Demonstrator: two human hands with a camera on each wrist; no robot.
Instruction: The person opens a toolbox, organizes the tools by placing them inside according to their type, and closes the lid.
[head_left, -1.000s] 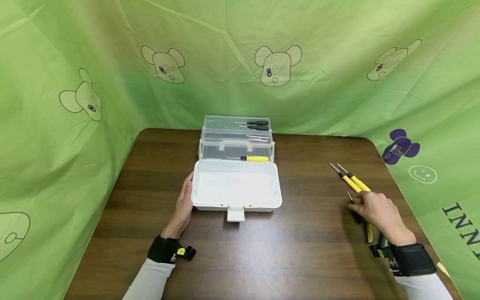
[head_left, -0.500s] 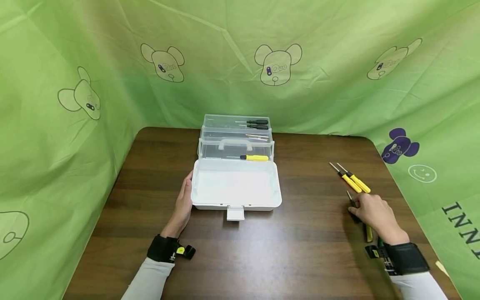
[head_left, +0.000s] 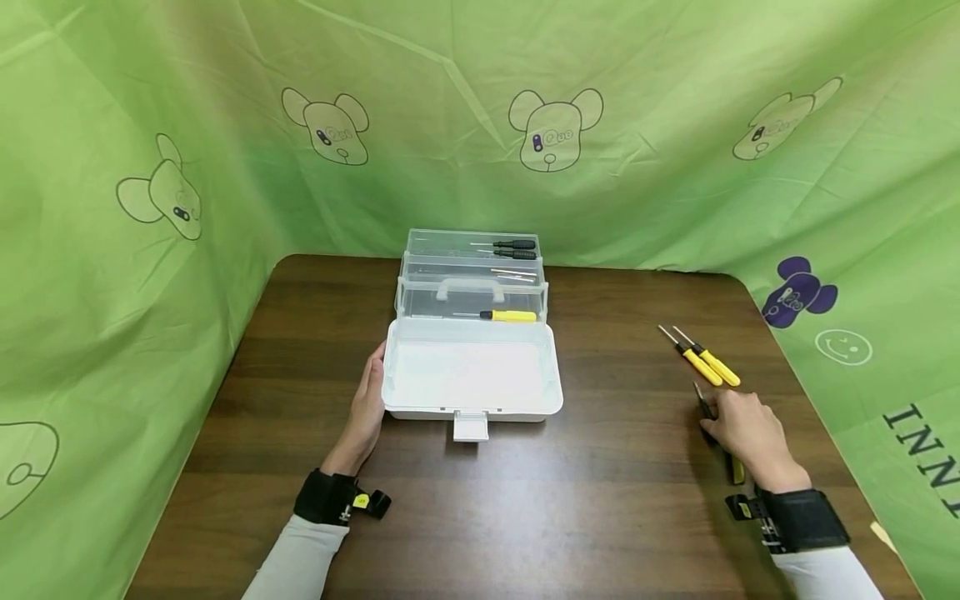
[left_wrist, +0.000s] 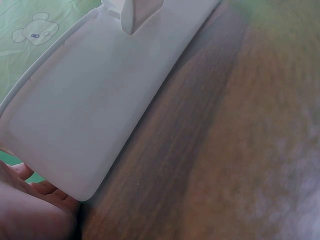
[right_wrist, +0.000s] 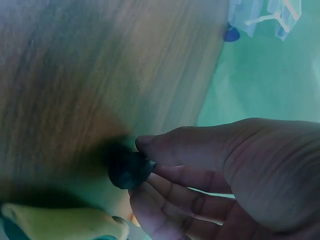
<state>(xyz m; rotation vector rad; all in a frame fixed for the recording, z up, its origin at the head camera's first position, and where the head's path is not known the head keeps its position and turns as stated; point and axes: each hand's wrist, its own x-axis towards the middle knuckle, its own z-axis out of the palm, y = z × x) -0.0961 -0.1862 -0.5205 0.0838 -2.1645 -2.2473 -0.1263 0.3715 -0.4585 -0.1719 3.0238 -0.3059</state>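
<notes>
Evidently pinched a dark handle (right_wrist: 129,170) between the thumb and bent fingers of the right hand (head_left: 748,429), lower right of the head frame, leaving hardly any gap; probably chose that grip for control of something slim. Could not tell whether it had fully left the counter (head_left: 480,517). Had a partly hidden yellow-handled tool (head_left: 738,472) near the wrist and, just above the knuckles, two yellow screwdrivers (head_left: 702,367) side by side, tips toward the upper left. Rested relaxed, partly hidden fingers of the left hand (head_left: 367,408) against the left side of the white box (head_left: 423,414), mid-frame, likely for steadiness. Had stepped clear trays (head_left: 427,307) above it, bearing a yellow-and-black screwdriver (head_left: 513,317) and two black screwdrivers (head_left: 515,255), laid lengthwise, presumably to suit the narrow shape. Compared with a second ago, had drawn the right hand slightly leftward and down, uncovering the yellow butts; had left box and left hand practically unmoved.
</notes>
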